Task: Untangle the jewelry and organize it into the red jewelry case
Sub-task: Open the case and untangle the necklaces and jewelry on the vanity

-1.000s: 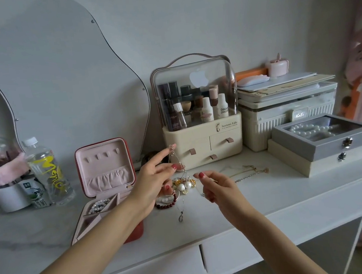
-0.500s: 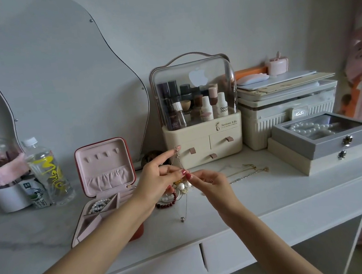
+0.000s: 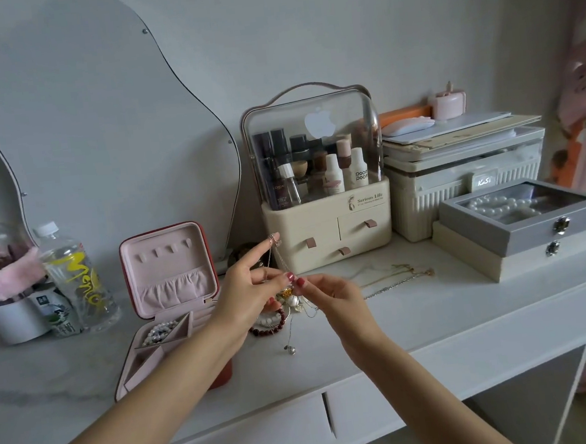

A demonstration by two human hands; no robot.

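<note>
1. At the middle of the white counter [image 3: 439,318], both hands are raised just above a heap of tangled jewelry [image 3: 286,305].
2. Left hand [image 3: 244,292]: forefinger extended upward with a thin chain [image 3: 276,256] looped over its tip; thumb and remaining fingers curled, pinching the same chain lower down. Grip closed on the chain.
3. Right hand [image 3: 332,297]: thumb and forefinger pinch the chain just beside the left thumb. Grip closed on the chain.
4. The chain hangs below the hands and ends in a small bead pendant [image 3: 289,349] close to the counter; contact cannot be told.
5. The heap holds pearl and gold pieces and a dark red bead bracelet [image 3: 270,327], lying on the counter under the hands.
6. The red jewelry case [image 3: 169,292] stands open to the left of the heap, lid upright, pink lining exposed; a pearl piece [image 3: 160,331] lies in a rear compartment.
7. Two more chains [image 3: 395,278] lie on the counter to the right of the hands.
8. A cream cosmetics organiser [image 3: 329,232] stands behind the heap.
</note>
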